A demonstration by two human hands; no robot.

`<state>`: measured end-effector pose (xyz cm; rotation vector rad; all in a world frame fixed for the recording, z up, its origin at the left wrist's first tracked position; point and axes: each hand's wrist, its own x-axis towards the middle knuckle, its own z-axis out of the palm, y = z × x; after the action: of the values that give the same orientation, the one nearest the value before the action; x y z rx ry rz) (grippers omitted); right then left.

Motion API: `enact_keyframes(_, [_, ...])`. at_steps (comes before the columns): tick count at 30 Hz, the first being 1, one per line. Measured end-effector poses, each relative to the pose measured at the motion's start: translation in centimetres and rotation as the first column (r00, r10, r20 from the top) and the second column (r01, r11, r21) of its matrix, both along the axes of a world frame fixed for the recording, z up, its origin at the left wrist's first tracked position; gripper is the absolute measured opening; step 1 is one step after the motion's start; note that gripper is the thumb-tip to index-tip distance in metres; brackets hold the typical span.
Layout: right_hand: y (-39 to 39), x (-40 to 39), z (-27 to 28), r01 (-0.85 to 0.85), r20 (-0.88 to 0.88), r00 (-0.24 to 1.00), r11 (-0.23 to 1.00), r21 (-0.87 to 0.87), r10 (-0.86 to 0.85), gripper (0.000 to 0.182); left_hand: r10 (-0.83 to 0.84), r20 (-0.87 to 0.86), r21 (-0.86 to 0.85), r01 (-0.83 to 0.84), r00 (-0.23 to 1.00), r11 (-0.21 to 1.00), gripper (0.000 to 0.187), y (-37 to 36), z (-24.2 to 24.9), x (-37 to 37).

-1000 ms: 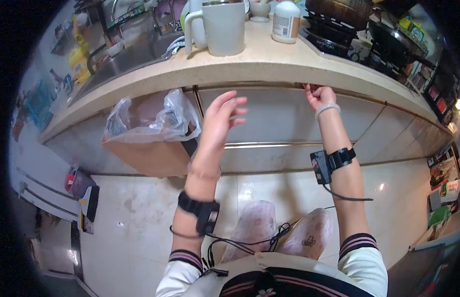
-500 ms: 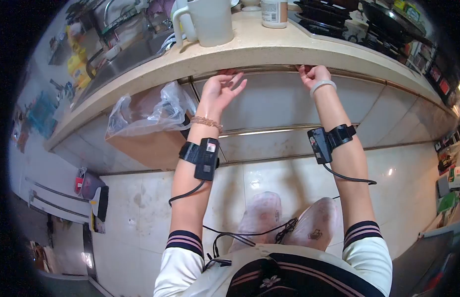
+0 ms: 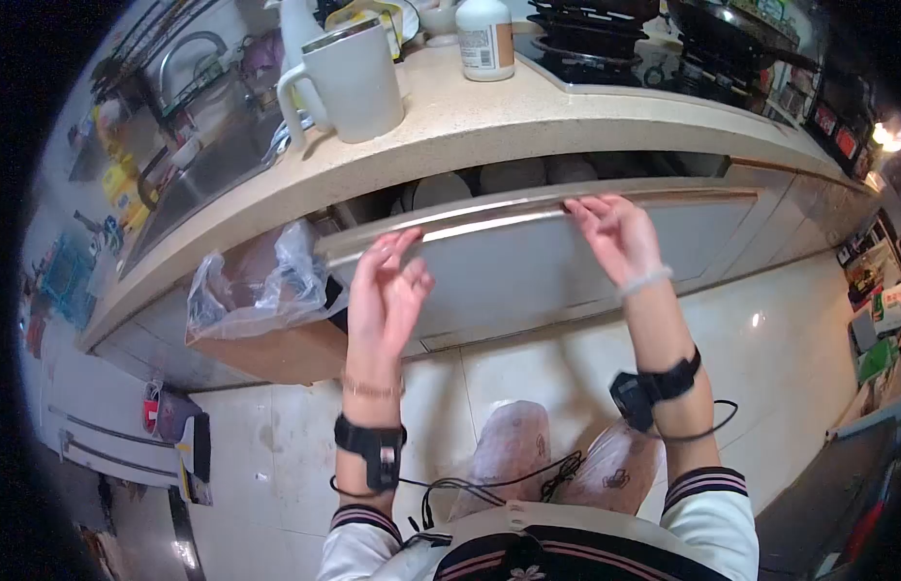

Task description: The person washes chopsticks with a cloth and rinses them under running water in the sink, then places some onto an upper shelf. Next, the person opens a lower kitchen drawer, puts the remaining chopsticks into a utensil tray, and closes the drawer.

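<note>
A wide drawer under the counter is partly pulled out, its pale drawer front [image 3: 499, 266] topped by a metal edge. My left hand [image 3: 383, 295] has its fingertips hooked over that edge near the left end, thumb held apart. Further right, my right hand [image 3: 620, 237] also grips the edge with its fingers curled over it. In the gap behind the front, several rounded pale dishes [image 3: 513, 174] show, partly hidden by the countertop.
On the countertop [image 3: 470, 126] stand a white pitcher [image 3: 354, 87] and a white bottle [image 3: 484, 44]. A stove [image 3: 654, 82] is at right, a sink [image 3: 203, 136] at left. A cardboard box [image 3: 266, 353] with a plastic bag [image 3: 266, 300] stands left of the drawer.
The drawer has come open towards me, and both hands have moved back with its edge. Dishes inside now show. The view has shifted slightly.
</note>
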<state>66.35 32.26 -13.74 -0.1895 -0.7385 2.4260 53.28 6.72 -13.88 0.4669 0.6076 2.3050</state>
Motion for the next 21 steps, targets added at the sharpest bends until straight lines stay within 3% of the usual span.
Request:
enact_keyframes(1, [-2.3, 2.0, 0.9, 0.091, 0.014, 0.996, 0.996, 0.008, -0.091, 0.033, 0.014, -0.020, -0.027, -0.014, 1.000, 1.000, 0.027, -1.1, 0.3, 1.6])
enact_keyframes(3, [-3.5, 5.8, 1.0, 0.003, -0.027, 1.000, 0.999, 0.040, -0.002, 0.030, -0.087, -0.136, -0.048, 0.081, 0.987, 0.996, 0.042, -3.8, 0.4, 3.3])
enact_keyframes(6, [-5.6, 10.1, 1.7, -0.001, 0.115, 0.993, 0.978, 0.208, -0.024, 0.019, -0.210, -0.402, -0.344, 0.066, 0.891, 0.937, 0.061, -7.7, 1.8, 5.4])
enact_keyframes(9, [-7.1, 13.2, 1.2, 0.060, 0.225, 0.964, 0.945, 0.322, -0.138, 0.019, -0.125, -0.294, -0.355, 0.013, 0.948, 0.935, 0.065, -9.4, 1.7, 9.0])
enact_keyframes(12, [-8.4, 16.3, 0.0, 0.131, 0.287, 0.926, 0.921, 0.367, -0.247, 0.029, -0.031, -0.336, -0.444, -0.130, 0.941, 0.887, 0.072, -11.3, 1.5, 11.8])
enact_keyframes(14, [-8.8, 17.9, -0.6, 0.162, 0.354, 0.883, 0.908, 0.385, -0.308, 0.031, -0.164, -0.344, -0.467, -0.017, 0.925, 0.884, 0.074, -12.8, 1.0, 12.1])
enact_keyframes(16, [-9.2, 19.1, -1.1, 0.127, 0.333, 0.899, 0.898, 0.422, -0.283, 0.035, -0.225, -0.304, -0.457, 0.066, 0.926, 0.887, 0.076, -13.7, 0.8, 12.7])
enact_keyframes(19, [-9.0, 19.9, -1.8, 0.049, 0.288, 0.932, 0.865, 0.500, -0.220, 0.042, -0.239, -0.359, -0.484, 0.038, 0.902, 0.874, 0.074, -14.8, 0.3, 13.1])
enact_keyframes(21, [-9.6, 21.2, -2.2, 0.039, 0.248, 0.948, 0.849, 0.526, -0.198, 0.044, -0.096, -0.447, -0.411, -0.109, 0.890, 0.905, 0.064, -15.4, -0.9, 15.0])
